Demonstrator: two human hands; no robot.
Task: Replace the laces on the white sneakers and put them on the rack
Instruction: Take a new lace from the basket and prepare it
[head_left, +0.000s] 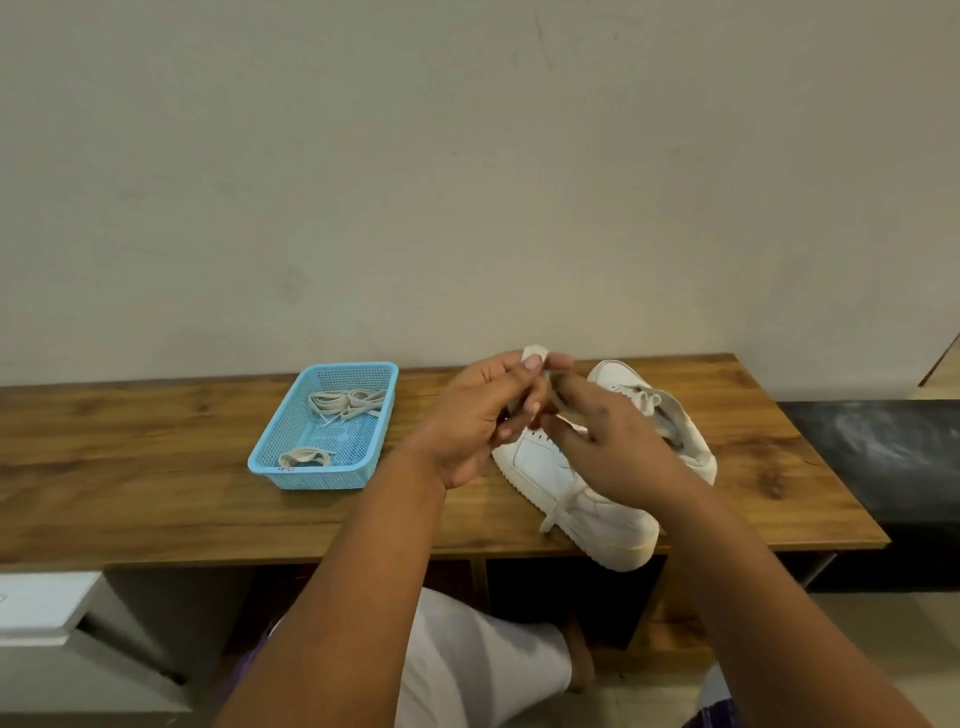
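Both forearms reach up from the bottom of the view, and the hands meet just over the near sneaker (576, 499). The left hand (470, 418) has its fingers curled round a lace (551, 391) and what looks like the shoe's tongue; the right hand (610, 441) pinches the same lace from the other side (its fingers partly hidden). The sneaker lies directly below them on the desk (156, 493), its long axis running diagonally, one end overhanging the front edge. The second sneaker (649, 410) sits just behind. Spare laces (348, 402) wait in the blue basket (322, 475), nearer the left hand.
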